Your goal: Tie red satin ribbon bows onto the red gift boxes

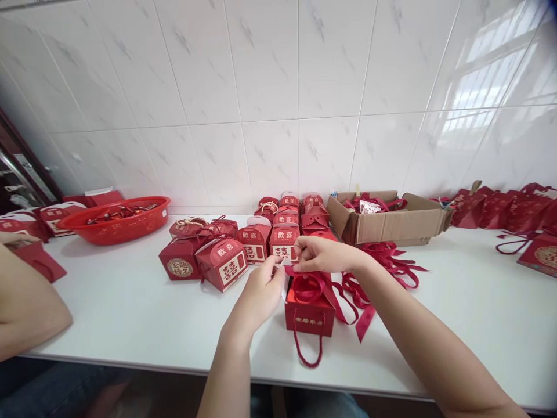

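A red gift box (310, 316) with gold characters stands on the table in front of me, its twisted cord handle (308, 364) hanging down the near side. Above its top, my right hand (322, 255) pinches a dark red ribbon (311, 287), which loops over the box and trails off to the right. On the box's left side my left hand (262, 287) is closed, thumb against fingers, at the ribbon's end and a small white piece (285, 278). Which of these the left fingers grip is partly hidden.
Several finished-looking red boxes (221, 264) stand behind and to the left. A red basin (117, 223) of small wrapped items is further left, beside another person's arm (30, 296). Loose ribbons (389, 264) lie right, before an open cardboard box (394, 226); red bags (509, 209) line the wall.
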`<action>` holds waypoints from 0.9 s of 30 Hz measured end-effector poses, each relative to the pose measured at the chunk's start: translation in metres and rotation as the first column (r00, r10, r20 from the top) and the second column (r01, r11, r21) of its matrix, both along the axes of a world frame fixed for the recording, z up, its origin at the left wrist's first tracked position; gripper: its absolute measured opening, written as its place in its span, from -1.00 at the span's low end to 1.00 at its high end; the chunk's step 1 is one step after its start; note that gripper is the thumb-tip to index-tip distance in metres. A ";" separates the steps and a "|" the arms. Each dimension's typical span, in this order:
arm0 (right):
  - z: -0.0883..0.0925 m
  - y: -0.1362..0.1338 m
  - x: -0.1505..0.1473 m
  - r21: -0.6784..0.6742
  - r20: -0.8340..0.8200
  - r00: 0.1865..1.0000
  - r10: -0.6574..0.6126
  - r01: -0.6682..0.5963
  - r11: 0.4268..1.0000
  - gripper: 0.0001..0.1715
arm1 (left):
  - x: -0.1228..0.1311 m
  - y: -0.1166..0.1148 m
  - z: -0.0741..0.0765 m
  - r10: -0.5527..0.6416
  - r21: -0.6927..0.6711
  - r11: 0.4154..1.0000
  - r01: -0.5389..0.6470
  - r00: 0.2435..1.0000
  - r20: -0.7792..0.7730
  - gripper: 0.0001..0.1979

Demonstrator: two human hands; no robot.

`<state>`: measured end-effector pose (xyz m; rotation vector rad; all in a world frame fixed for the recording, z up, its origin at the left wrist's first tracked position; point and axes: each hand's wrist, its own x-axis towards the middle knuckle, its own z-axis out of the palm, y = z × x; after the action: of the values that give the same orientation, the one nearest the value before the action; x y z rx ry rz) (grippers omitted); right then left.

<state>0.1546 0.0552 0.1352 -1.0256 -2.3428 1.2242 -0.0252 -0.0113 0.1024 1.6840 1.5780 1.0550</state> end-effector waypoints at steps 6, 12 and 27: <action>0.001 -0.002 -0.001 0.053 0.014 1.000 -0.008 0.007 0.999 -0.67 | 0.001 0.006 -0.005 -0.049 0.015 0.999 0.047 0.992 0.117 -0.67; 0.001 -0.001 0.000 0.128 0.026 1.000 0.001 -0.004 0.992 -0.67 | 0.006 0.012 -0.006 -0.058 0.082 0.995 0.051 0.995 0.086 -0.75; 0.024 0.001 0.050 0.160 0.454 0.889 -0.056 -0.019 0.987 -0.50 | -0.018 -0.028 0.033 -0.150 0.393 0.840 -0.373 0.537 0.830 -0.85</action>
<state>0.2049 0.0558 0.1592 -1.3989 -2.7140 0.8306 -0.0429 -0.0395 0.1357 0.9944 0.7485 2.1321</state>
